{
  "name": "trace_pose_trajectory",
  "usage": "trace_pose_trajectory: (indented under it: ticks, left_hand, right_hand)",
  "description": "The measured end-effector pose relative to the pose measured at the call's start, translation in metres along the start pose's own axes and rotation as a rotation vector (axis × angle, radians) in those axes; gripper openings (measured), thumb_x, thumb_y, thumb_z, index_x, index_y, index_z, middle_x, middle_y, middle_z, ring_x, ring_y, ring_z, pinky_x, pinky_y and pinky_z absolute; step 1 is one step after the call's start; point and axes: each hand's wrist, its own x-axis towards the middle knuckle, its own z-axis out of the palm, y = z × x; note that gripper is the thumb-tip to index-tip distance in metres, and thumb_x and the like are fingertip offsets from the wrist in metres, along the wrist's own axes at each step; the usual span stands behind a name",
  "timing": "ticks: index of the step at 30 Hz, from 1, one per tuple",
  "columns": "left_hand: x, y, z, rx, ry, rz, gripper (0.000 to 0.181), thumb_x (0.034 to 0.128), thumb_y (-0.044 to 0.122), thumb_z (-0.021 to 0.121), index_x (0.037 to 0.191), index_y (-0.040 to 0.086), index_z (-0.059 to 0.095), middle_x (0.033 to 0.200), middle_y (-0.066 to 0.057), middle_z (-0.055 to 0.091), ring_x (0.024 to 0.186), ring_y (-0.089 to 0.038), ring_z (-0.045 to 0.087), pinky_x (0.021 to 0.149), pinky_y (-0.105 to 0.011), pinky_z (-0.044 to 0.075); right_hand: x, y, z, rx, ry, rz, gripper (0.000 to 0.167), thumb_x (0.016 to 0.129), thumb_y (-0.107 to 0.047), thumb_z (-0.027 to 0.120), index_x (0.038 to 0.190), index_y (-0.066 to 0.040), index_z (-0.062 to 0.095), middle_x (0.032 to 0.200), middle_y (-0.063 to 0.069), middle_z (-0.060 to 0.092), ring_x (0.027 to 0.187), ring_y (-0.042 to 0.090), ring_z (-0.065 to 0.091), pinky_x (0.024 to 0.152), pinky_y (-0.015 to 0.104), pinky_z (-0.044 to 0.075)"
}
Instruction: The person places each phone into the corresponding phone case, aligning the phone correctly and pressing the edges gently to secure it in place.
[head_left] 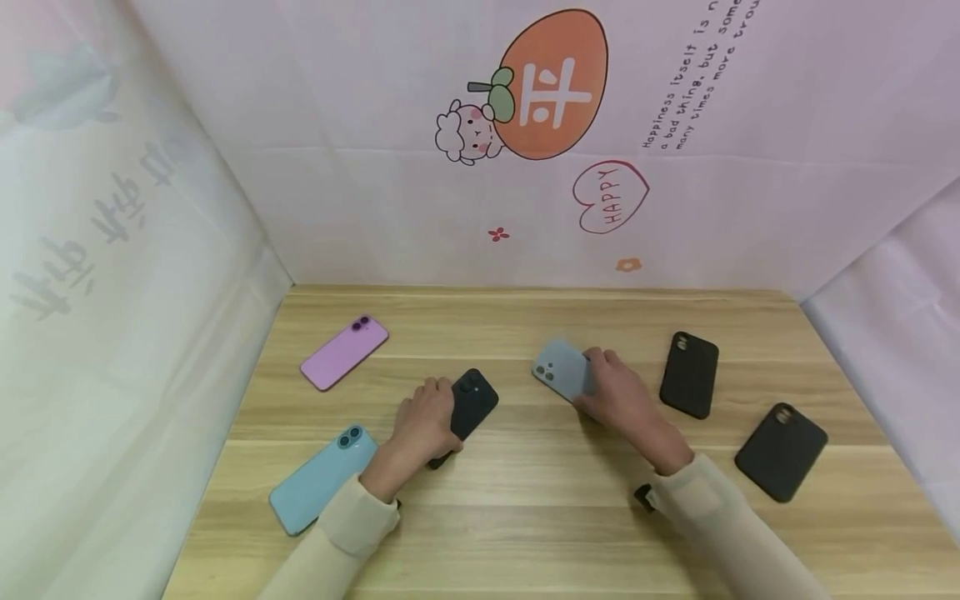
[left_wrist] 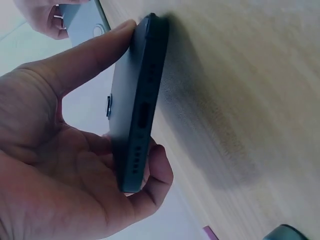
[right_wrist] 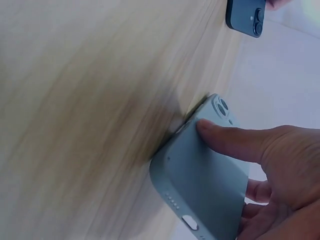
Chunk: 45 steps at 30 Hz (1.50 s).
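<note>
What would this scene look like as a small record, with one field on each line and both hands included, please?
left hand: grips a black phone
right hand: grips a grey-blue phone case, thumb on its back
left side, farther: pink phone
left side, nearer: light blue phone
right side, farther: black case
right side, nearer: another black case
surface: wood-grain table
backdrop: pale printed cloth

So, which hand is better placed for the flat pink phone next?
Probably the left hand: nearer the pink phone, though gripping a flat black phone. Right hand holds a grey-blue phone case.
</note>
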Motion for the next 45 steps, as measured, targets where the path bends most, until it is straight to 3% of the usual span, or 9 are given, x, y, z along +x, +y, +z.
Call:
trace_pose_trajectory:
  ticks: [7,11,18,24,29,33,37,41,45]
  left_hand:
    - [-0.002,-0.001,0.001,-0.081,0.04,0.012,0.065,0.075,0.017,0.098,0.123,0.0,0.058,0.103,-0.018,0.068,0.081,-0.03,0.065,0.065,-0.044,0.057]
    - [-0.004,-0.001,0.001,-0.132,0.055,0.038,0.046,0.0847,0.015,0.09,0.114,0.003,0.056,0.095,-0.018,0.07,0.074,-0.029,0.065,0.06,-0.042,0.054]
    - [-0.007,-0.003,0.0,-0.196,0.07,0.07,0.03,0.0969,0.009,0.076,0.116,0.003,0.053,0.097,-0.022,0.072,0.076,-0.031,0.067,0.061,-0.043,0.055]
    - [-0.01,-0.006,-0.003,-0.234,0.085,0.056,0.033,0.1008,0.006,0.07,0.126,-0.001,0.051,0.098,-0.024,0.071,0.075,-0.031,0.066,0.062,-0.044,0.055]
    - [-0.011,-0.008,-0.005,-0.316,0.102,0.059,0.037,0.1035,0.007,0.067,0.133,-0.006,0.051,0.11,-0.029,0.071,0.097,-0.039,0.071,0.08,-0.053,0.06]
    - [-0.012,-0.007,-0.006,-0.453,0.108,0.067,0.038,0.1058,0.007,0.063,0.138,-0.006,0.048,0.119,-0.03,0.069,0.107,-0.04,0.069,0.089,-0.054,0.059]
    - [-0.013,-0.005,-0.004,-0.652,0.121,0.036,0.03,0.1085,0.008,0.058,0.135,-0.002,0.047,0.115,-0.023,0.068,0.1,-0.032,0.068,0.084,-0.046,0.059]
    - [-0.013,0.0,-0.002,-0.959,0.08,-0.04,0.032,0.1121,0.009,0.05,0.142,0.0,0.043,0.124,-0.023,0.065,0.105,-0.032,0.073,0.087,-0.045,0.061]
    - [-0.012,0.002,0.001,-1.241,0.003,-0.071,0.038,0.1143,0.009,0.043,0.15,0.001,0.035,0.138,-0.027,0.06,0.116,-0.039,0.072,0.096,-0.048,0.061]
  right_hand:
    - [0.001,-0.008,0.0,-0.044,-0.003,-0.017,0.059,0.091,-0.018,0.086,0.133,0.006,0.053,0.114,0.028,0.071,0.089,0.035,0.072,0.07,0.048,0.061]
    - [0.001,-0.012,0.0,-0.06,-0.015,-0.018,0.054,0.091,-0.022,0.086,0.128,0.006,0.057,0.106,0.027,0.073,0.082,0.032,0.072,0.063,0.044,0.06]
    - [0.002,-0.017,-0.001,-0.072,0.004,-0.066,0.031,0.093,-0.014,0.081,0.114,0.005,0.071,0.096,0.02,0.075,0.078,0.028,0.07,0.066,0.047,0.06]
    - [0.001,-0.021,-0.003,-0.049,0.009,-0.098,0.025,0.092,-0.008,0.079,0.112,0.006,0.073,0.097,0.023,0.077,0.081,0.031,0.074,0.071,0.052,0.063]
    - [0.003,-0.019,-0.01,0.019,-0.023,-0.119,0.022,0.091,-0.007,0.08,0.107,0.007,0.074,0.093,0.019,0.077,0.077,0.026,0.072,0.067,0.045,0.061]
    - [0.006,-0.018,-0.019,0.208,-0.085,-0.112,0.015,0.092,-0.009,0.081,0.095,0.003,0.073,0.089,0.015,0.077,0.075,0.021,0.07,0.062,0.038,0.059]
    - [0.006,-0.021,-0.028,0.459,-0.173,-0.002,0.023,0.097,-0.014,0.078,0.109,0.003,0.073,0.099,0.017,0.077,0.083,0.024,0.074,0.066,0.039,0.063]
    - [0.005,-0.026,-0.034,0.638,-0.209,0.1,0.037,0.099,-0.017,0.076,0.126,0.007,0.068,0.108,0.02,0.077,0.092,0.028,0.076,0.074,0.043,0.066]
    - [0.004,-0.033,-0.038,0.715,-0.205,0.144,0.045,0.099,-0.02,0.076,0.132,0.009,0.065,0.115,0.024,0.076,0.099,0.031,0.076,0.08,0.046,0.066]
